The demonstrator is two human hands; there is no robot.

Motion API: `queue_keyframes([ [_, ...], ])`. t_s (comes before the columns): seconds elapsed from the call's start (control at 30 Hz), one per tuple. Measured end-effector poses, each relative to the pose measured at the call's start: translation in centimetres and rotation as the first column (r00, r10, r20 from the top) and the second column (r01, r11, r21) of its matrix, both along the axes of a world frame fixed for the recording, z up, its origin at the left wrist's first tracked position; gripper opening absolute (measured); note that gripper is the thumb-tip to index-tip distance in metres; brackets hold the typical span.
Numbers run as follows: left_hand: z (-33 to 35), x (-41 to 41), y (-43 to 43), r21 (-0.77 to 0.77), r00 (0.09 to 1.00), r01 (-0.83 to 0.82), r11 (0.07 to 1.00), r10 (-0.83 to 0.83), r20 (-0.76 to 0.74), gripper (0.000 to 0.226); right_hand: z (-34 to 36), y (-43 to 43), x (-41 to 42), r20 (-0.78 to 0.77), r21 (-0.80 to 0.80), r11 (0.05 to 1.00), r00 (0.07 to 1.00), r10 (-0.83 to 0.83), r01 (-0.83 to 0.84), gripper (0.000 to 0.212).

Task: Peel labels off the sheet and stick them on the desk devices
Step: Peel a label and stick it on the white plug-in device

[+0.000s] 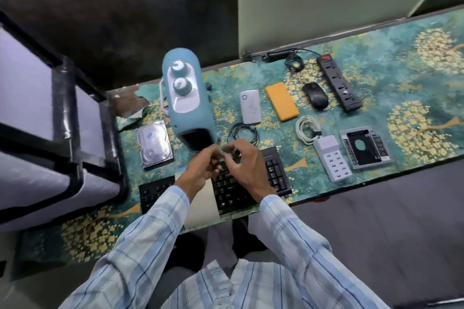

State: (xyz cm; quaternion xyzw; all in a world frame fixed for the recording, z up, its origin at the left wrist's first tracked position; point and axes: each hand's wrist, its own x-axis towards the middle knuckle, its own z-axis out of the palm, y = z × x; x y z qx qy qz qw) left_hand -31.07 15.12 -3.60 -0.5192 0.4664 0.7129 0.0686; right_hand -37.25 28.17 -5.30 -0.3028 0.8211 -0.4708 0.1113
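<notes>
Patterned desk (414, 78): keyboard (273, 170), mouse (315, 95), probably hard drive (154, 143).

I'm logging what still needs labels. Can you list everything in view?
Knobbed appliance: 1, teal, back left.
Hard drive: 1, silver, far left.
Power banks: 2, white and orange, centre.
Mouse: 1, black, back right.
Power strip: 1, black, beside mouse.
Cables: 3, black, black, white, scattered.
USB charger: 1, white, front right.
Drive caddy: 1, grey, far right.
Keyboard: 1, black, front edge.
Sheet: 1, cream, across keyboard.
Left hand, right hand: 2, fingertips meeting above keyboard.
</notes>
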Motion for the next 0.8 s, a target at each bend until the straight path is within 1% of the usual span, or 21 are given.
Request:
queue_keyframes([
  [0.03,-0.1,-0.6,0.3,0.005,1.000,0.016,1.000,-0.016,0.006,0.008,-0.1,0.4,-0.5,0.008,-0.003,1.000,1.000,-0.015,0.015,0.014],
  [0.2,0.0,-3.5,2.0,0.028,0.997,0.076,0.997,-0.077,0.029,0.018,-0.7,2.3,-2.6,0.081,-0.023,0.994,0.991,-0.106,0.109,0.007],
  [0.27,-0.1,-4.4,2.3,0.018,0.995,0.103,0.995,-0.103,0.005,0.020,-0.8,2.9,-3.6,0.166,-0.034,0.979,0.967,-0.191,0.200,0.006],
  [0.33,-0.1,-5.5,2.6,-0.010,0.991,0.131,0.991,-0.131,-0.030,0.021,-1.0,3.2,-5.0,0.255,-0.045,0.952,0.925,-0.282,0.303,0.006],
  [0.47,-0.1,-8.5,2.5,-0.165,0.973,0.226,0.960,-0.230,-0.007,0.015,-1.2,3.2,-8.7,0.350,-0.049,0.910,0.860,-0.371,0.413,0.007],
  [0.53,-0.2,-9.9,2.3,-0.298,0.952,0.293,0.908,-0.305,0.008,0.012,-1.6,3.0,-10.5,0.402,-0.051,0.894,0.828,-0.390,0.446,0.006],
  [0.57,-0.4,-10.7,2.0,-0.390,0.934,0.335,0.858,-0.357,0.015,0.011,-1.8,2.7,-11.5,0.432,-0.057,0.885,0.810,-0.396,0.463,0.007],
  [0.6,-0.5,-11.3,1.7,-0.488,0.909,0.376,0.788,-0.416,0.030,0.011,-2.0,2.4,-12.3,0.459,-0.058,0.876,0.792,-0.403,0.479,0.008],
  [0.63,-0.5,-11.8,1.3,-0.585,0.877,0.419,0.694,-0.477,0.062,0.010,-2.3,2.1,-13.0,0.481,-0.056,0.867,0.774,-0.411,0.495,0.008],
  [0.67,-0.6,-12.5,0.9,-0.670,0.836,0.464,0.580,-0.537,0.114,0.011,-2.5,1.8,-13.8,0.500,-0.053,0.858,0.758,-0.420,0.510,0.007],
  [0.73,-0.4,-13.8,0.0,-0.748,0.729,0.563,0.351,-0.637,0.250,0.019,-3.1,0.9,-15.2,0.527,-0.042,0.848,0.732,-0.431,0.529,0.006],
  [0.8,-0.2,-15.2,-0.7,-0.737,0.594,0.657,0.159,-0.711,0.376,0.032,-3.6,0.0,-16.4,0.541,-0.024,0.847,0.720,-0.435,0.531,0.009],
])
